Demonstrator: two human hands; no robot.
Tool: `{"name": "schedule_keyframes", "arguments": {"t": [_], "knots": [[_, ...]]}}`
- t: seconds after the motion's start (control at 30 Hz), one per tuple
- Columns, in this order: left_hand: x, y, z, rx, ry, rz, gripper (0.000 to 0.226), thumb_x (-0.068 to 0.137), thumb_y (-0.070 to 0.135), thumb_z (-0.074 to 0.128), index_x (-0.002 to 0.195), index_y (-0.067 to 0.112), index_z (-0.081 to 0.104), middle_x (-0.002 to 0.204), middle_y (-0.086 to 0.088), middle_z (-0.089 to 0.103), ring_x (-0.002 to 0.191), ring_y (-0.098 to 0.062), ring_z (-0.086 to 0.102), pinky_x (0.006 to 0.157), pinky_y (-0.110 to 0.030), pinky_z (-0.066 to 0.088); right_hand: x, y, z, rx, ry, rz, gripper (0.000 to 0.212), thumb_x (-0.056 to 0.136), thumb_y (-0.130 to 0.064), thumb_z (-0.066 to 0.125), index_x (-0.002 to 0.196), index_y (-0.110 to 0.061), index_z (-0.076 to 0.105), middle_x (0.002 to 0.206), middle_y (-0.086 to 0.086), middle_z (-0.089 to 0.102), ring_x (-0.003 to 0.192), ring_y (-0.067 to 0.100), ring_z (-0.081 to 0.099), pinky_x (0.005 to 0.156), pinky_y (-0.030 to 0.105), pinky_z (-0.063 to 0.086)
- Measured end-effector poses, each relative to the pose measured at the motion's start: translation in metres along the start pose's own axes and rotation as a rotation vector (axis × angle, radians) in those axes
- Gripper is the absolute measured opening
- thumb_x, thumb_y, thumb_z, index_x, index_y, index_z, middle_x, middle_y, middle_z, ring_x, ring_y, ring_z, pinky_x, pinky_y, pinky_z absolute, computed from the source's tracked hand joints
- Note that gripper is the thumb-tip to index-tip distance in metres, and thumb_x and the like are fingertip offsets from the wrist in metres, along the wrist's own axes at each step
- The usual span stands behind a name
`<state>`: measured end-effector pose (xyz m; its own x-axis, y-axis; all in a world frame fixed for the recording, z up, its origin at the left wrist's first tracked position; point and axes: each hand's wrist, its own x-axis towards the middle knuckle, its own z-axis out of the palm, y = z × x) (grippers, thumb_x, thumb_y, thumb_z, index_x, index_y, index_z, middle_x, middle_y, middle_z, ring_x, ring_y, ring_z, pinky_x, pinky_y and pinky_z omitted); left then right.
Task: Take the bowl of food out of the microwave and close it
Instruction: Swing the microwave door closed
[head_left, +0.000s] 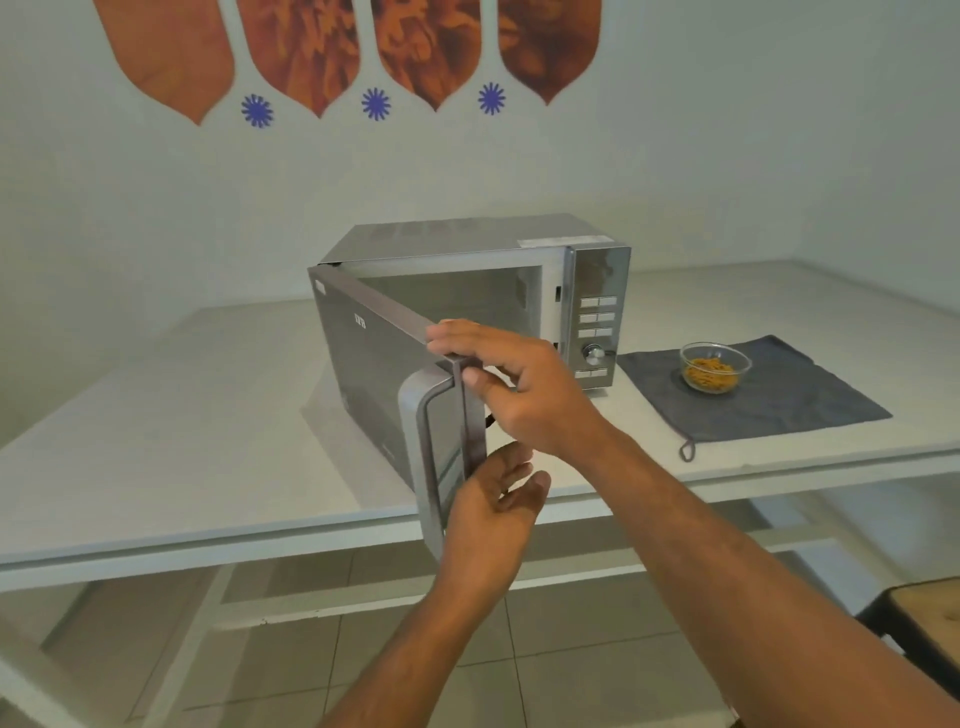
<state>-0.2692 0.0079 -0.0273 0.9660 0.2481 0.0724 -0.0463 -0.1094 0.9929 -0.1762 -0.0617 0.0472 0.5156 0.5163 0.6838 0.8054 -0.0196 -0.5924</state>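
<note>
Head view, single frame. Item: silver box-shaped microwave (467, 249) with a mirrored front, centre of frame, standing on a white flat-topped table (156, 415); its control panel with pale buttons and a round knob (595, 354) sits on the right side of the body. Item: mirrored microwave door (374, 364), hinged at the left, swung wide open toward the camera, its free edge at lower centre; the cavity behind it is lit and shows no bowl. Item: right hand (524, 395), centre of frame, fingers (452, 332) wrapped over the top corner of the door's free edge, thumb pressed on its inner side, gripping the door. Item: left hand (488, 509), just below the right, palm up against the lower part of the door edge, fingers loosely curled and slack, not clamped on anything. Item: small clear glass bowl of orange-brown food (714, 366), right of centre, standing outside the microwave on a dark grey square cloth (769, 405) spread on the table just right of the oven. Item: dark stool with a wooden seat (924, 623), lower right corner. Item: orange leaf-shaped wall prints with blue star marks (374, 104), upper frame.
</note>
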Motion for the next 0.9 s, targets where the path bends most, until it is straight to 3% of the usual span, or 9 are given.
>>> {"name": "schedule_keyframes", "arguments": {"t": [0.1, 0.2, 0.27, 0.33, 0.4, 0.5, 0.63, 0.77, 0.9], "knots": [[0.009, 0.001, 0.012, 0.042, 0.023, 0.039, 0.02, 0.095, 0.027, 0.062, 0.112, 0.036, 0.067, 0.119, 0.015, 0.07, 0.11, 0.003, 0.064, 0.1, -0.025, 0.05, -0.003, 0.014, -0.022, -0.052, 0.067, 0.046, 0.043, 0.091, 0.015, 0.051, 0.124, -0.005, 0.068, 0.134, 0.005, 0.064, 0.131, 0.004, 0.052, 0.108, 0.02, 0.04], [0.02, 0.003, 0.022, 0.037, 0.087, 0.094, 0.019, 0.096, 0.029, 0.06, 0.111, 0.027, 0.071, 0.109, 0.014, 0.075, 0.105, 0.0, 0.067, 0.1, -0.025, 0.051, -0.002, 0.029, -0.04, -0.067, 0.16, 0.108, 0.04, 0.093, 0.012, 0.05, 0.123, -0.007, 0.069, 0.134, 0.003, 0.065, 0.127, 0.002, 0.054, 0.105, 0.015, 0.041], [0.029, 0.004, 0.028, 0.017, 0.13, 0.143, 0.015, 0.097, 0.027, 0.058, 0.104, 0.024, 0.071, 0.1, 0.012, 0.077, 0.099, -0.002, 0.07, 0.093, -0.026, 0.055, -0.001, 0.037, -0.05, -0.055, 0.223, 0.178, 0.037, 0.096, 0.008, 0.051, 0.121, -0.01, 0.07, 0.133, 0.0, 0.065, 0.12, -0.009, 0.054, 0.103, 0.011, 0.04], [0.039, 0.005, 0.035, 0.012, 0.186, 0.176, 0.012, 0.097, 0.025, 0.058, 0.096, 0.023, 0.07, 0.093, 0.008, 0.078, 0.092, -0.006, 0.072, 0.086, -0.026, 0.057, 0.002, 0.046, -0.059, -0.053, 0.287, 0.248, 0.034, 0.098, 0.002, 0.053, 0.121, -0.014, 0.071, 0.131, -0.002, 0.066, 0.114, -0.011, 0.056, 0.104, 0.013, 0.043], [0.052, 0.006, 0.039, 0.021, 0.251, 0.188, 0.009, 0.095, 0.024, 0.059, 0.093, 0.022, 0.067, 0.087, 0.004, 0.075, 0.086, -0.011, 0.072, 0.08, -0.026, 0.057, 0.006, 0.056, -0.067, -0.056, 0.346, 0.313, 0.032, 0.099, -0.005, 0.055, 0.123, -0.02, 0.07, 0.127, -0.004, 0.068, 0.114, 0.002, 0.06, 0.104, 0.026, 0.049], [0.08, 0.006, 0.044, 0.063, 0.329, 0.202, 0.005, 0.094, 0.024, 0.061, 0.099, 0.023, 0.063, 0.09, 0.006, 0.07, 0.089, -0.013, 0.068, 0.079, -0.025, 0.055, 0.014, 0.073, -0.076, -0.026, 0.424, 0.413, 0.035, 0.099, -0.009, 0.057, 0.129, -0.024, 0.066, 0.127, -0.004, 0.069, 0.117, 0.013, 0.063, 0.104, 0.031, 0.05], [0.124, 0.007, 0.054, 0.109, 0.359, 0.204, 0.018, 0.094, 0.024, 0.061, 0.112, 0.022, 0.061, 0.102, 0.008, 0.066, 0.097, -0.007, 0.062, 0.082, -0.02, 0.049, 0.018, 0.096, -0.084, 0.013, 0.501, 0.481, 0.041, 0.1, -0.008, 0.055, 0.138, -0.021, 0.057, 0.133, -0.004, 0.065, 0.123, 0.008, 0.059, 0.101, 0.018, 0.045], [0.163, 0.006, 0.067, 0.114, 0.294, 0.185, 0.024, 0.095, 0.023, 0.061, 0.118, 0.02, 0.065, 0.106, 0.008, 0.07, 0.099, -0.005, 0.065, 0.089, -0.024, 0.051, 0.016, 0.119, -0.082, -0.035, 0.565, 0.504, 0.031, 0.099, -0.014, 0.057, 0.127, -0.021, 0.064, 0.121, -0.007, 0.068, 0.106, 0.0, 0.06, 0.086, 0.005, 0.043], [0.192, 0.006, 0.083, 0.147, 0.275, 0.186, 0.027, 0.096, 0.021, 0.06, 0.121, 0.016, 0.066, 0.105, 0.005, 0.071, 0.097, -0.01, 0.066, 0.09, -0.025, 0.05, 0.025, 0.143, -0.08, -0.104, 0.56, 0.544, 0.027, 0.099, -0.022, 0.056, 0.123, -0.02, 0.069, 0.12, -0.003, 0.07, 0.108, 0.01, 0.062, 0.097, 0.027, 0.052]]}}
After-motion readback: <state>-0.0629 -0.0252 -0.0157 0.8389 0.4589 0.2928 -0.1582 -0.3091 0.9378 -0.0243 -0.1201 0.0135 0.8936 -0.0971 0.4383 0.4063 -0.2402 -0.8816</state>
